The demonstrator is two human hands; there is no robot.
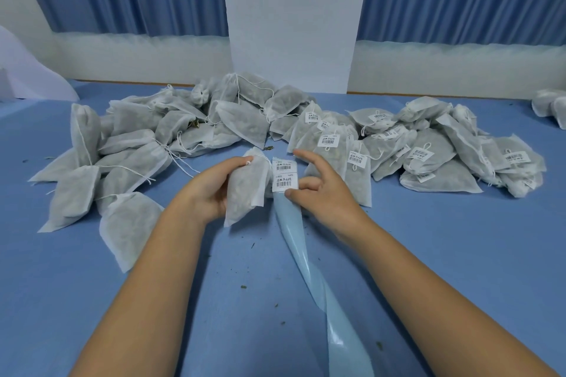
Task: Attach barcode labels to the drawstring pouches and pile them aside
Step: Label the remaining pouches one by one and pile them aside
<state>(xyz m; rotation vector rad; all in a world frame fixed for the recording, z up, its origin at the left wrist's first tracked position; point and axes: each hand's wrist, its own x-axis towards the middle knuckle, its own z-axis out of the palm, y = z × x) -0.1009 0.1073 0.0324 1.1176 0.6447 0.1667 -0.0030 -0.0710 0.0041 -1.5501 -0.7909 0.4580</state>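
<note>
I note: left hand [214, 188] grips unlabelled pouch [245, 193] at table [444, 254] centre. Right hand [324, 193] pinches label strip [285, 176], other fingers spread; two barcode labels, print unreadable. Labelled pile [428, 150] right, unlabelled pile [137, 138] left.

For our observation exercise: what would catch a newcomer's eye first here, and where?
At the centre, the left hand grips a white pouch while the right hand pinches a label strip beside it, its pale blue backing trailing toward the camera. Unlabelled pouches heap up at the left of the blue table, labelled pouches at the right.
</note>
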